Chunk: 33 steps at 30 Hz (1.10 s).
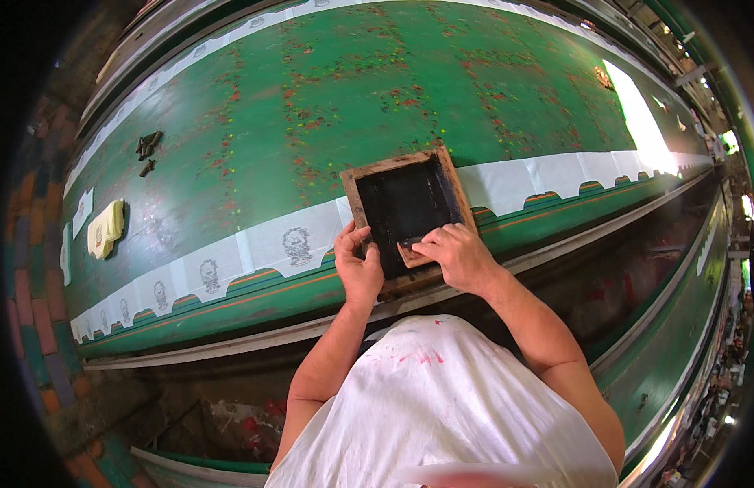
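Observation:
A wooden screen printing frame (352,193) with a dark, ink-covered mesh lies over the row of white fabric pieces at the near edge of the green table. My left hand (358,264) grips the frame's left side near its lower corner, thumb inside the rim. Inside the frame, at its near end, my right hand (458,256) is closed on a small wooden squeegee (411,255), whose blade edge is hidden. To the left, fabric pieces (298,246) each bear a dark printed figure. Fabric pieces (548,173) to the right of the frame show no print.
The long green table (312,106) is speckled with red and yellow ink. On its left part lie a folded yellow cloth (106,229) and several dark small objects (149,145). A metal rail (230,345) runs along the near edge. Another green table (678,350) stands at the right.

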Each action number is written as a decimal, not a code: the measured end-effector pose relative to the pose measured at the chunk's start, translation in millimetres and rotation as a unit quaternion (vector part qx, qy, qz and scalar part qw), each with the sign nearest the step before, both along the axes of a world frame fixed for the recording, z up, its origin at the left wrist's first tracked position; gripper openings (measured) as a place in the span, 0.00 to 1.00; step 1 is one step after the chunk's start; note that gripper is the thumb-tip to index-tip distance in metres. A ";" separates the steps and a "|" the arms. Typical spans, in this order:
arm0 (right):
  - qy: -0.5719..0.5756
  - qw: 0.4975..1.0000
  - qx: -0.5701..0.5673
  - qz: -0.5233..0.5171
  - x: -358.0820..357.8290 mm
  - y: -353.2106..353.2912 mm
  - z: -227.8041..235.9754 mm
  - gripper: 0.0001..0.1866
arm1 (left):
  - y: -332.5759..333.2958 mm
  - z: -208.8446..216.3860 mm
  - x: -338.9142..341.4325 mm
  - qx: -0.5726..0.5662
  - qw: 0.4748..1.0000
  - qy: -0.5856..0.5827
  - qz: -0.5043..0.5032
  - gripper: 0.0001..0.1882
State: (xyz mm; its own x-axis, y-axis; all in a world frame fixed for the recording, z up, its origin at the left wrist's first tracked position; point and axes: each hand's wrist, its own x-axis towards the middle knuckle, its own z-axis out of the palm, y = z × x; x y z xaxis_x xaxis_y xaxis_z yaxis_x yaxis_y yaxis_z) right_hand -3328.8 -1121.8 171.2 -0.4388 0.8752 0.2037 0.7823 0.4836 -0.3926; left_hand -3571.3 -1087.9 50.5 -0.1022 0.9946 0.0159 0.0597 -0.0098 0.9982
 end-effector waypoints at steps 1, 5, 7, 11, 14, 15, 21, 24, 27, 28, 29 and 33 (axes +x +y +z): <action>0.002 1.000 0.002 -0.001 -1.1 -7.8 1.1 0.19 | -0.2 -0.3 1.2 0.004 1.000 -0.003 0.004 0.24; 0.007 1.000 -0.003 -0.002 -3.1 -30.3 5.1 0.20 | -5.9 2.8 7.0 0.009 0.999 0.041 0.021 0.26; 0.004 0.999 -0.033 0.006 0.3 -38.3 6.4 0.20 | -10.1 8.1 7.7 0.054 0.992 0.111 0.014 0.27; 0.079 0.996 -0.005 -0.033 20.1 -55.8 0.3 0.25 | -10.9 19.4 9.5 0.050 0.988 0.148 0.006 0.28; 0.173 0.973 0.025 -0.153 46.7 -67.1 -14.4 0.25 | -10.3 26.2 15.8 0.079 0.993 0.090 0.015 0.26; 0.210 0.957 0.029 -0.200 56.4 -70.1 -20.9 0.24 | -11.2 28.3 20.4 0.087 0.993 0.073 0.020 0.26; 0.365 0.896 -0.049 -0.249 142.6 -88.7 -42.4 0.21 | -20.1 34.4 97.3 0.139 0.983 0.120 0.023 0.24; 0.367 0.895 -0.034 -0.253 193.1 -94.0 -44.4 0.21 | -19.9 29.3 155.1 0.143 0.983 0.115 0.016 0.24; 0.346 0.899 -0.031 -0.265 244.4 -96.5 -44.9 0.21 | -19.6 20.7 209.2 0.141 0.983 0.112 0.022 0.23; 0.338 0.902 -0.036 -0.268 259.4 -97.3 -45.1 0.21 | -20.6 17.1 224.9 0.133 0.986 0.099 0.021 0.23; 0.332 0.905 -0.033 -0.262 272.7 -97.1 -42.1 0.21 | -21.6 16.6 238.0 0.124 0.988 0.085 0.022 0.23; 0.236 0.949 0.036 -0.206 302.0 -94.6 -32.4 0.19 | -26.1 13.1 267.4 0.102 0.990 0.096 0.017 0.23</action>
